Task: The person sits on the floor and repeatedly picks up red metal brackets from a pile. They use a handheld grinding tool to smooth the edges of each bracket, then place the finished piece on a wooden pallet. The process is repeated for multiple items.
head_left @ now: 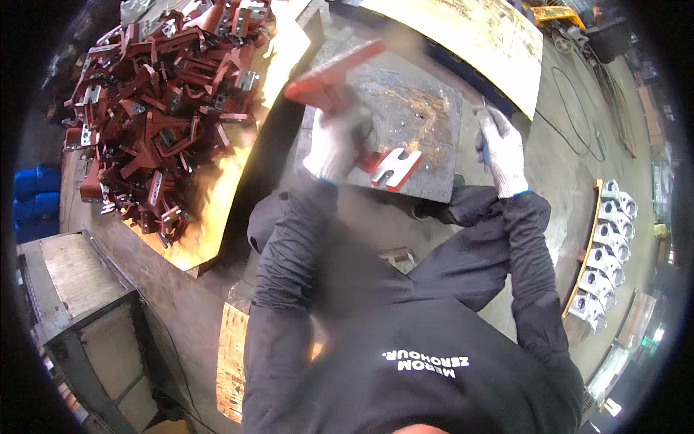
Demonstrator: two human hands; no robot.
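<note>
My left hand (338,137), in a whitish work glove, is closed around a red-painted metal bracket (332,76). The bracket is blurred by motion and tilted up over the dark work surface (426,108). Near the surface's front edge shows a slotted bare-metal face (396,168) with a red edge; it looks like part of the same bracket, though my hand hides the join. To the right of the surface, my gloved right hand (500,145) is closed on a slim tool with a blue handle (486,152). Most of that tool is hidden by the fingers.
A large heap of red brackets (163,108) lies on a wooden-topped surface (217,217) at left. Beyond the work surface is a pale board (477,36). Silvery metal castings (603,253) line the right side. A metal cabinet (79,289) stands at lower left.
</note>
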